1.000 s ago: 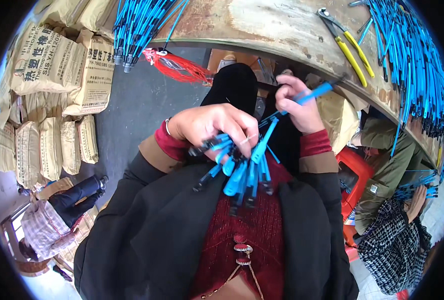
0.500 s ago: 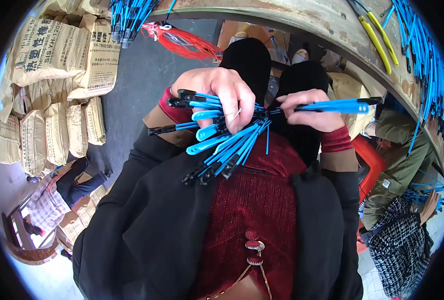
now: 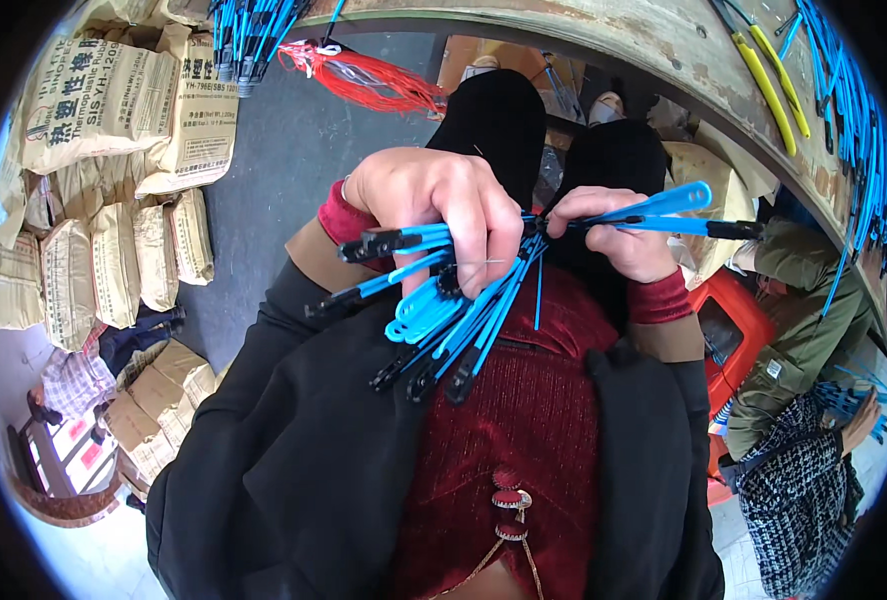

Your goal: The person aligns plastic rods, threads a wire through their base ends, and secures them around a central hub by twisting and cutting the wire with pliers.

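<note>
Over the lap, the left hand is closed around a bundle of blue strips with black ends, while the right hand pinches a few where they meet. The bundle looks gathered at its middle, yet its ends splay, so it seems partly done. Beyond, red strings hang by the bench, which carries yellow-handled pliers and a large loose pile of strips, apparently left to handle.

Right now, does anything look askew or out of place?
Mildly odd: one thin blue strip juts off the worn wooden table, farther than the heaped blue strips beside it. Nothing looks spilled.
</note>
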The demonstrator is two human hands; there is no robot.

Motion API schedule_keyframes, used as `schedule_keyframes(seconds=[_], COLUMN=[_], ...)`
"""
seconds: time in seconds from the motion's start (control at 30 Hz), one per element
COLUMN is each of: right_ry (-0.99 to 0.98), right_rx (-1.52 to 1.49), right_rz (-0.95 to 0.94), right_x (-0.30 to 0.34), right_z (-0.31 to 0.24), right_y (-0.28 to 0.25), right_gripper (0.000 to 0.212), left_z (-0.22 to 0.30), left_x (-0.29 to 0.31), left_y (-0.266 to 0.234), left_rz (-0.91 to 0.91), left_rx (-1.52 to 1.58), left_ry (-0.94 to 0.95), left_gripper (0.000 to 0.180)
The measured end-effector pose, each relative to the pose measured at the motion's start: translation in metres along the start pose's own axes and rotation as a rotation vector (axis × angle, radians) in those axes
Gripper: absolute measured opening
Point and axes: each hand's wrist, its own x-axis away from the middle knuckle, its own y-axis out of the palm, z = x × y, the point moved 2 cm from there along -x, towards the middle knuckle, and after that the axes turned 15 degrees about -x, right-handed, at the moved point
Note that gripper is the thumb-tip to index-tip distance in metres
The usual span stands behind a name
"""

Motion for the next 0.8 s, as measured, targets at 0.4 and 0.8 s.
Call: schedule_keyframes(seconds=[0.4, 0.8], right_ry=[0.149, -0.357], right_rx=[0.029, 0.176], right_rz=[0.345, 0.395], right_x=[-0.027, 0.026], right_z=[0.003, -0.031], right_y=[-0.005, 0.034], right_gripper=[0.043, 0.093], left_z=[0.000, -0.012], left_x=[0.011, -0.013], left_y=[-0.004, 0.012], left_rz=[0.101, 0.940], left_rx=[0.003, -0.265], left_ry=[-0.140, -0.683], left_gripper=[0.038, 0.022])
